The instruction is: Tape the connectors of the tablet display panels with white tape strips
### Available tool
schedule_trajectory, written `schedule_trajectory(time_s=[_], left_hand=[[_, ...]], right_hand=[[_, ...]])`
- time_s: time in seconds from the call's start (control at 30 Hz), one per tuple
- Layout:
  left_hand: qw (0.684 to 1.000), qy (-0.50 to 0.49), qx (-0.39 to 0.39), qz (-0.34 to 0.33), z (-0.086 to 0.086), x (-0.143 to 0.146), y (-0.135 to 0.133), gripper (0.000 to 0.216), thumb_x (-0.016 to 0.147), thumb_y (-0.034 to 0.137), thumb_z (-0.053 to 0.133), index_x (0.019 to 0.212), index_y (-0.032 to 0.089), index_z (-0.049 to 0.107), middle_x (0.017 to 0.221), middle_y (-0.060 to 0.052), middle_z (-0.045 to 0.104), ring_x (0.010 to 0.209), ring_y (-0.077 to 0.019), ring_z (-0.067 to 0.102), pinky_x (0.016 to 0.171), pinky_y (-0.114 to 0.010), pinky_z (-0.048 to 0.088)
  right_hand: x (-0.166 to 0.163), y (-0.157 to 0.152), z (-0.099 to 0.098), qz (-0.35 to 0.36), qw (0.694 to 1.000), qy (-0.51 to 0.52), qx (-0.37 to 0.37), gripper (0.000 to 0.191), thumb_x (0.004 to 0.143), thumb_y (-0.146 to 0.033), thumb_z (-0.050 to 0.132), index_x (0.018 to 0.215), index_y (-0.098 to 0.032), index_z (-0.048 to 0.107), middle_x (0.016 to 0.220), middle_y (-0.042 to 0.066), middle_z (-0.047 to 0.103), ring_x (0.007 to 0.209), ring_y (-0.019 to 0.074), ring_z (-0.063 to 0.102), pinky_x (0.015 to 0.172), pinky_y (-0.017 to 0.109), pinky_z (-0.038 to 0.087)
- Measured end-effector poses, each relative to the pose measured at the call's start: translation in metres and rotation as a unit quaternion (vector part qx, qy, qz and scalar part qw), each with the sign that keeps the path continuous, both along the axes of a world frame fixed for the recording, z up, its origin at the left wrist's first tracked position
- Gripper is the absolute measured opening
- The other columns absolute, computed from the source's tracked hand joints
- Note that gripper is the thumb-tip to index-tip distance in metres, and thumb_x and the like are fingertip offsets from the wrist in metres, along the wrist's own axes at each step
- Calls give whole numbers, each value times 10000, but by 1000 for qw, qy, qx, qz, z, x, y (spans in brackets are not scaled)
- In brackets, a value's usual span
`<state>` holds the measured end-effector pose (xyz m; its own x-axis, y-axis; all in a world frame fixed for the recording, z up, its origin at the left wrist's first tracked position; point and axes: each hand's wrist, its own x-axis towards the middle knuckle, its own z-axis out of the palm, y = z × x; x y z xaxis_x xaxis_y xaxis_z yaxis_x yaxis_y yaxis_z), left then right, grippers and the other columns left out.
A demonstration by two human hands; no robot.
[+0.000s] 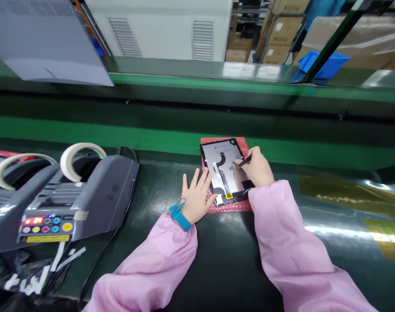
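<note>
A tablet screen panel (231, 170) lies with its silvery inner side up on a sheet of red bubble wrap (230, 209). A dark ribbon cable (221, 160) and a yellow-edged patch (229, 196) show on it. My left hand (197, 197) lies flat at the panel's left edge, fingers spread, holding nothing. From the right, my right hand (258, 169) pinches a slim black pen-like tool (245, 160), its tip over the panel's right half. Whether the tip touches the surface I cannot tell.
Two grey tape dispensers (100, 195) with white tape rolls (69, 161) stand at left, a cable beside them. Cut tape strips (43, 277) lie at lower left. A green-edged ledge (171, 82) runs behind the bench. Yellowish film (347, 190) covers the bench at right.
</note>
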<state>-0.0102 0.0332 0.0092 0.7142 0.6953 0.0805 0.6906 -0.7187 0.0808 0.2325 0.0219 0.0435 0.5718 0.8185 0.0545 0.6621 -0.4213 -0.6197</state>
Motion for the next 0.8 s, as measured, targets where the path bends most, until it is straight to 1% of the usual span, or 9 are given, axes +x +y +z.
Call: schedule_trajectory(time_s=[0.07,0.17,0.27,0.43,0.63,0.73,0.8], left_hand=[[1000,10,0,2,0,1,1,642,1020,477,364,1576,166,287,1642,-79,249,1527,-329,219,1197,-668,197],[1000,22,4,3,1,1,2,629,1024,457,359,1578,172,279,1641,-89,254,1529,-325,213,1194,-670,198],[1000,22,12,3,1,2,3,619,1019,434,384,1579,190,279,1635,-100,279,1524,-324,234,1188,-671,209],[1000,14,18,10,0,1,4,606,1015,427,399,1567,190,319,1626,-119,296,1517,-333,249,1185,-661,222],[1000,6,17,10,-4,-1,6,648,1019,462,384,1580,158,270,1633,-124,270,1519,-340,238,1179,-675,219],[1000,-3,17,1,-5,-2,5,668,1016,480,392,1587,166,243,1626,-120,293,1522,-346,225,1178,-682,212],[1000,-9,20,-2,-4,-2,5,659,1012,480,408,1586,195,254,1625,-110,301,1519,-356,229,1172,-689,216]], right_hand=[[-5,-1,0,-8,999,-29,-32,399,751,-339,718,861,-268,342,861,44,580,840,278,614,694,348,433],[-5,-1,-5,-23,999,-6,-49,374,775,-330,691,878,-264,338,849,51,567,781,274,600,674,345,403],[2,-2,-12,-15,999,28,-27,370,773,-314,682,864,-269,326,783,22,559,714,248,586,647,329,390],[9,-3,-20,23,994,102,29,320,794,-351,639,830,-274,331,682,-33,556,611,205,570,599,301,404],[5,-4,-27,39,984,135,108,215,845,-361,503,820,-275,308,683,-57,458,597,164,494,586,275,406],[9,-8,-32,26,984,131,118,179,860,-355,452,840,-276,293,696,-56,425,601,163,471,589,277,404],[13,-12,-34,21,986,123,107,177,848,-351,467,853,-275,308,690,-53,428,602,177,471,592,290,400]])
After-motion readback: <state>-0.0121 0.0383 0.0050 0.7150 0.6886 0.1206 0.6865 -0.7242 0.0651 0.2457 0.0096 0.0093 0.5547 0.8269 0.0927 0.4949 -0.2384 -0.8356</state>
